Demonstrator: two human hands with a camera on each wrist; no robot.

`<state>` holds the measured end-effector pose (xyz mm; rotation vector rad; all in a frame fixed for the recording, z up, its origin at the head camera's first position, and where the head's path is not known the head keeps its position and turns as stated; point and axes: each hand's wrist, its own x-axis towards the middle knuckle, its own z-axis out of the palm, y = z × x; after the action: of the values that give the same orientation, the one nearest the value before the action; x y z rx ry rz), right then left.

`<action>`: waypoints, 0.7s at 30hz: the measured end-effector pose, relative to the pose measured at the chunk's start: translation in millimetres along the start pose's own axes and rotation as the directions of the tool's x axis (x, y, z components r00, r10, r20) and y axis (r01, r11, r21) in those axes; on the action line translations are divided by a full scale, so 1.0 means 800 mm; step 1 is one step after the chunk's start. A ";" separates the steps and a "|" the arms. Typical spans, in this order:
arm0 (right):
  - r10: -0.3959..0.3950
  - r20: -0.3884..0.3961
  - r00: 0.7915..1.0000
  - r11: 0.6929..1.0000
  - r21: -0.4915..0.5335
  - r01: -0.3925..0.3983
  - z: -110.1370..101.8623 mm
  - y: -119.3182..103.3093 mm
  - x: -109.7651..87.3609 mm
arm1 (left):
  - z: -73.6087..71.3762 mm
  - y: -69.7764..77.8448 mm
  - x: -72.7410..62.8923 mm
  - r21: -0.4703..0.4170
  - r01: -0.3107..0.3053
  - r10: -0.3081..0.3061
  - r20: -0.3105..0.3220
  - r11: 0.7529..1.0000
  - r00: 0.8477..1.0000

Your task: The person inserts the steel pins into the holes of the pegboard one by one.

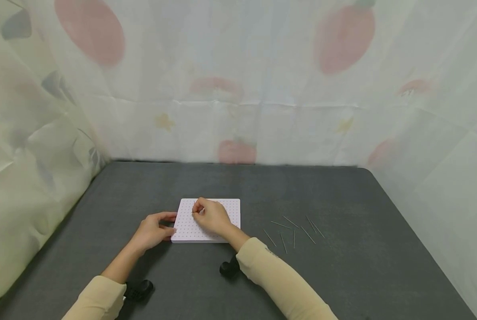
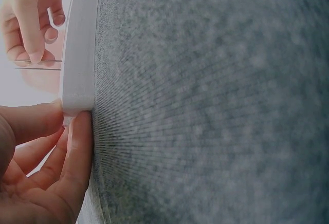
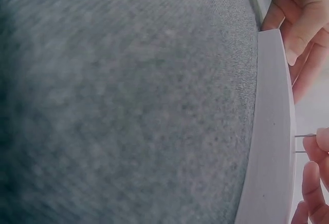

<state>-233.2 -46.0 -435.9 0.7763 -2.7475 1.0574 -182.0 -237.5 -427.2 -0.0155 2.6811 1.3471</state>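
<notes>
A white pegboard [image 1: 230, 209] with rows of small holes lies flat on the dark table. At its left edge my left hand [image 1: 152, 231] grips the board, thumb and fingers against the near-left corner [image 2: 77, 100]. Above the left part of the board, my right hand [image 1: 212, 216] pinches a thin metal pin [image 3: 303, 136] between thumb and index finger. That pin stands upright, its lower end at the board's surface. Close beside it a second thin pin [image 2: 41, 69] stands upright in the board. Whether the pinched pin's end sits inside a hole I cannot tell.
Several loose metal pins [image 1: 294, 238] lie scattered on the grey table [image 1: 342, 275] to the right of the board. A patterned curtain [image 1: 278, 129] hangs behind the table's far edge and along its sides. Black wrist cameras [image 1: 140, 290] hang under both forearms.
</notes>
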 end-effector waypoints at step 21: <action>-0.049 0.085 0.995 0.998 -0.032 0.052 -0.036 0.012 -0.009 | 0.000 -0.001 0.001 0.016 0.018 -0.018 -0.005 1.000 1.000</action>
<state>-234.1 -17.7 -422.0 0.8999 -2.7909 0.9877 -182.7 -238.0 -427.8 -0.0409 2.6887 1.3222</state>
